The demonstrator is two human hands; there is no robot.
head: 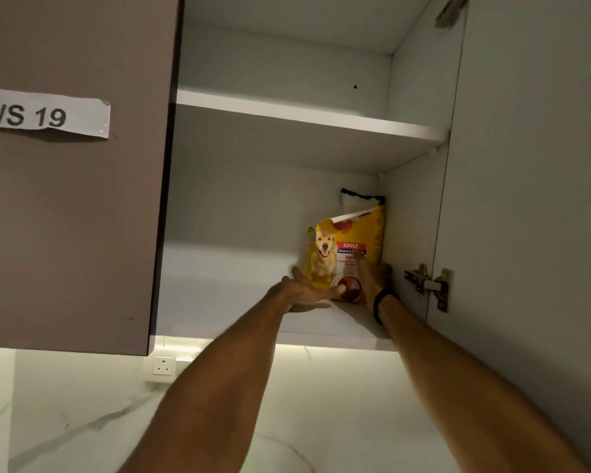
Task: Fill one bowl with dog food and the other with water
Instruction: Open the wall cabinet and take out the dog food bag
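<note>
The dog food bag is gripped low down by both hands. The left hand is cupped at its lower left corner, thumb laid across the front; the right hand, a black wristband at its wrist, is clasped round the lower right side. The bag is held upright, its top torn open, on the lower shelf in the back right corner of a wall cabinet. A hinge is seen on the open door just beside it. The neighbouring closed door is marked by a label reading "WS 19". A socket is set in the marbled wall below.
</note>
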